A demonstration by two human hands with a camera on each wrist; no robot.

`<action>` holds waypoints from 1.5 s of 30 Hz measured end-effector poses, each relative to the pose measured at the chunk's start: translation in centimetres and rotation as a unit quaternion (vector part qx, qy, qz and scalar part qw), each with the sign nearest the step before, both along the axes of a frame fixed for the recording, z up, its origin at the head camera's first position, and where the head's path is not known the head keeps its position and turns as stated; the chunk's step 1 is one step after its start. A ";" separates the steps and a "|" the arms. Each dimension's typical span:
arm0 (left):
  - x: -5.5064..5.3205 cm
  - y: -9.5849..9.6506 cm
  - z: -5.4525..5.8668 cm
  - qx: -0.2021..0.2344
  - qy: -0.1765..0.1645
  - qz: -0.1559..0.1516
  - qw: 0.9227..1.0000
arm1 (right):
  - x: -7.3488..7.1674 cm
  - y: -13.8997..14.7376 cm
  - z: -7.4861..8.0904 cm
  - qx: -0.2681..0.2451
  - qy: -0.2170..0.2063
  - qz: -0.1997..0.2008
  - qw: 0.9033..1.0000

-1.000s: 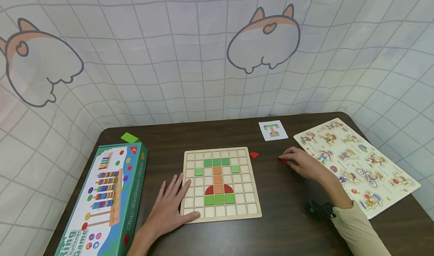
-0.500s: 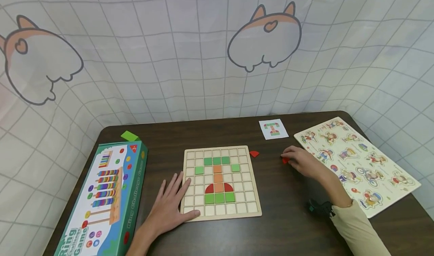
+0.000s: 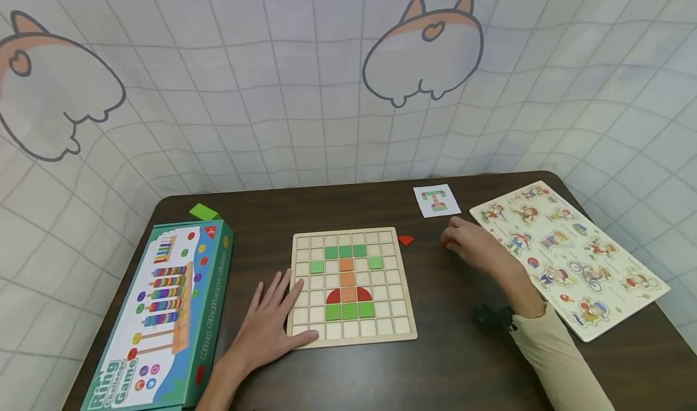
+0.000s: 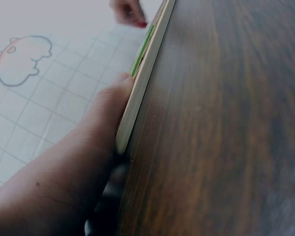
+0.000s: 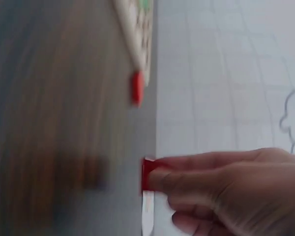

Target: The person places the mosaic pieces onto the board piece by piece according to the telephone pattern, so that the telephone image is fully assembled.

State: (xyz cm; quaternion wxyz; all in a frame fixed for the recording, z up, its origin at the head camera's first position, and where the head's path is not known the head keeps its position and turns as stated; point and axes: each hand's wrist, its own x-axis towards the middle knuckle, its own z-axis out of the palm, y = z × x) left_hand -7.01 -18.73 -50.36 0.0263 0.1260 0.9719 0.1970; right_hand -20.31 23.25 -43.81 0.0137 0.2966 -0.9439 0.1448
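A wooden grid board (image 3: 405, 321) lies mid-table, bearing green (image 3: 350, 310) and orange squares (image 3: 346, 279) and two red quarter-round tiles (image 3: 334, 296). My left hand (image 3: 264, 332) rests at its left edge, fingers spread, the thumb (image 4: 115, 96) on the near corner. To the right of the board, my right hand (image 3: 474, 244) pinches a red tile (image 5: 150, 176) between thumb and fingers, raised over the table in the right wrist view. Another red quarter-round tile (image 3: 405, 240) lies beside the board's upper right corner.
A small pattern card (image 3: 437, 201) lies at the back. On the right is a wooden picture puzzle (image 3: 572, 259). A Ring Challenge Game box (image 3: 212, 314) stands along the left side, with a bright green piece (image 3: 204, 211) behind it. A patterned curtain (image 3: 245, 96) hangs behind the table.
My right hand has lifted the red tile from the table and moved slightly left with it. The left hand keeps its place on the board; the head view has shifted a little.
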 end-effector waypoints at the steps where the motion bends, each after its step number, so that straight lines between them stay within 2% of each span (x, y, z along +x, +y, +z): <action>1: 0.0 0.0 0.0 0.000 0.001 0.000 1.000 | -0.2 -0.9 0.2 -0.013 0.006 0.007 1.000; 4: 0.1 0.0 0.1 0.000 -0.001 -0.002 1.000 | -0.4 -3.6 0.5 -0.071 0.003 0.034 0.997; 8: 0.1 0.0 0.2 0.001 -0.005 0.001 1.000 | -0.8 -7.0 0.0 -0.122 -0.049 0.057 0.990; 11: 0.2 0.0 0.1 -0.004 -0.015 0.001 1.000 | -1.0 -9.0 -0.7 -0.123 -0.079 0.064 0.987; 14: 0.2 0.1 0.0 -0.008 -0.019 -0.002 1.000 | -1.0 -10.3 -1.2 -0.105 -0.086 0.068 0.989; 21: 0.1 0.1 -0.1 -0.008 -0.019 0.000 1.000 | -1.0 -11.4 -1.7 -0.065 -0.063 0.075 0.993; 28: -0.1 0.1 0.1 -0.012 -0.011 0.001 1.000 | -0.8 -11.8 -1.3 -0.041 -0.034 0.071 0.996; 40: -0.1 0.0 0.3 -0.009 -0.010 -0.001 1.000 | -0.7 -12.5 -1.0 -0.015 -0.008 0.076 0.997; 45: 0.0 0.0 0.3 -0.006 -0.010 0.000 1.000 | -0.4 -13.1 -1.1 0.030 0.035 0.067 0.997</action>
